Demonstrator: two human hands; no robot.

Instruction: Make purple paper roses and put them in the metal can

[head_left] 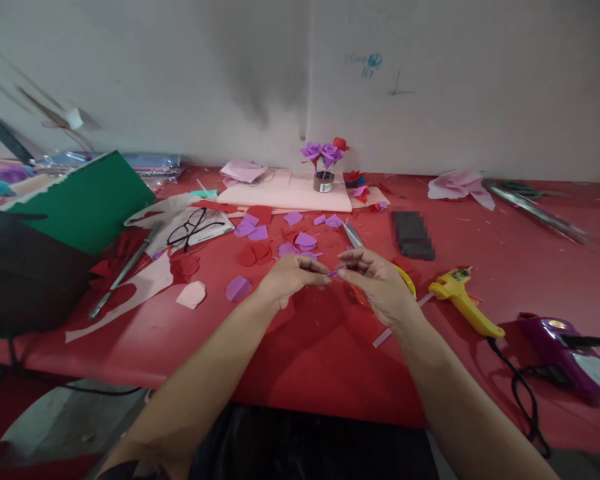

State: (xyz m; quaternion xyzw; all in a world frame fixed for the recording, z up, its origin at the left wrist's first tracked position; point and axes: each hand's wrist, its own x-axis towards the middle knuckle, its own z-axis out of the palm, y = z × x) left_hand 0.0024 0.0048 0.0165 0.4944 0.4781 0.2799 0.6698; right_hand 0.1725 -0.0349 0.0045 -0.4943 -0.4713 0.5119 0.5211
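My left hand point(296, 277) and my right hand point(377, 283) meet above the middle of the red table. Between their fingertips they pinch a small purple paper piece point(334, 273), mostly hidden by the fingers. Beneath my right hand lie scissors, with the blades point(353, 235) pointing away and a yellow-orange handle point(407, 281) partly covered. Just beyond my left hand are purple paper petals point(306, 241). Red petals point(254, 253) and a creased purple petal point(239, 289) rest to its left.
A small pot point(323, 181) of purple and red paper flowers stands at the back. To the right are a yellow glue gun point(463, 303) with a cord, a dark pixelated object point(413, 235) and a purple device point(570, 357). Eyeglasses point(193, 230) and a green board point(93, 200) are leftward.
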